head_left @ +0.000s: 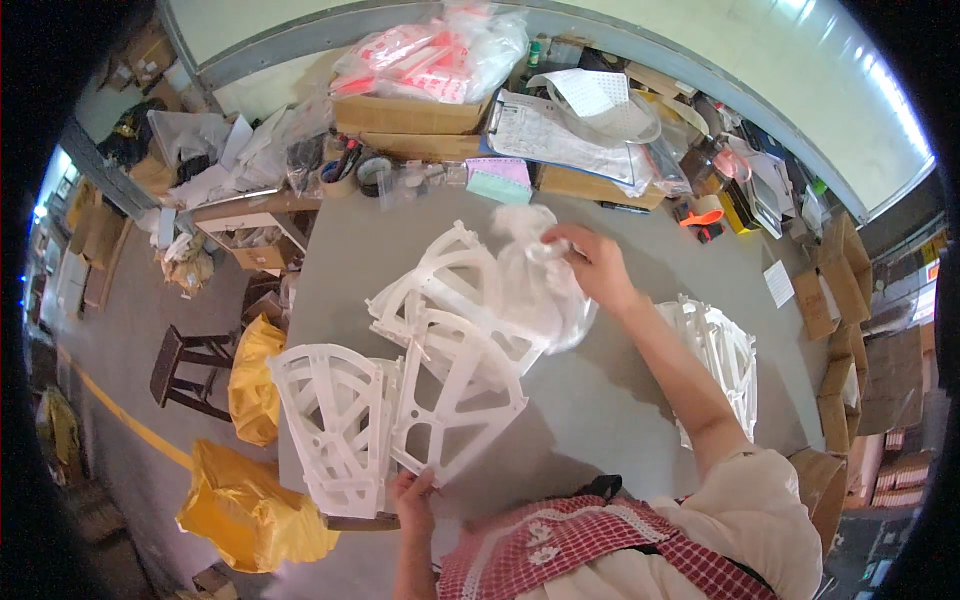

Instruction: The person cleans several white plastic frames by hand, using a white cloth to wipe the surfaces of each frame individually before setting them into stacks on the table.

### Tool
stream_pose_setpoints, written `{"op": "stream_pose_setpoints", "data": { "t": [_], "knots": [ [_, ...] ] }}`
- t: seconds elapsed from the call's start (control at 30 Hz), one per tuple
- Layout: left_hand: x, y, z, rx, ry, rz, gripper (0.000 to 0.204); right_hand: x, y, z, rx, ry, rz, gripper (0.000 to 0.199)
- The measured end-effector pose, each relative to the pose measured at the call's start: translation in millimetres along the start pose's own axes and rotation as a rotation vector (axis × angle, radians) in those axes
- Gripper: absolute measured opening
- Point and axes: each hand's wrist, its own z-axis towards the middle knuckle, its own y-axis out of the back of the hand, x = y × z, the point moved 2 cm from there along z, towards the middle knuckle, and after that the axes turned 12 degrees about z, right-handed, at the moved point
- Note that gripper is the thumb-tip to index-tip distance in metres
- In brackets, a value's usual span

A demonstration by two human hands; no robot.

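A white fan-shaped plastic frame [455, 385] stands tilted on the grey table [600, 400]. My left hand [415, 498] grips its near lower edge. My right hand [595, 265] reaches out over the table and pinches the top of a clear plastic bag [535, 285] that drapes over the frame's far end. More white frames of the same shape lie under and beside it: one pile at the left [335, 425], one behind [440, 270].
Another stack of white frames [720, 350] lies at the right by my forearm. Cardboard boxes [410, 115], papers [550, 130], tape rolls and bagged parts crowd the table's far edge. A wooden stool [185, 365] and yellow bags [250, 380] stand on the floor at left.
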Motion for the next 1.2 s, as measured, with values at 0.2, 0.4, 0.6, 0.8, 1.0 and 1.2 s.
{"op": "stream_pose_setpoints", "data": {
  "t": [0.2,0.4,0.6,0.8,1.0,1.2],
  "knots": [
    [20,-4,6,-0.05,0.055,0.05,0.021,2,-105,12,0.522,0.104,-0.352,0.068],
    [36,3,10,-0.126,-0.02,0.024,0.016,28,-114,-6,0.372,0.237,-0.532,0.023],
    [33,16,19,-0.045,0.016,0.025,0.016,-10,-102,7,0.345,0.417,-0.262,0.02],
    [44,35,18,0.043,0.1,-0.356,0.019,2,-96,27,0.276,0.35,-0.077,0.033],
    [9,7,2,0.229,0.119,-0.675,0.02,40,-109,-60,0.547,0.485,-0.537,0.041],
    [-23,-20,-11,0.289,0.194,-0.968,0.027,49,-72,-97,1.097,0.378,-0.045,0.029]
  ]
}}
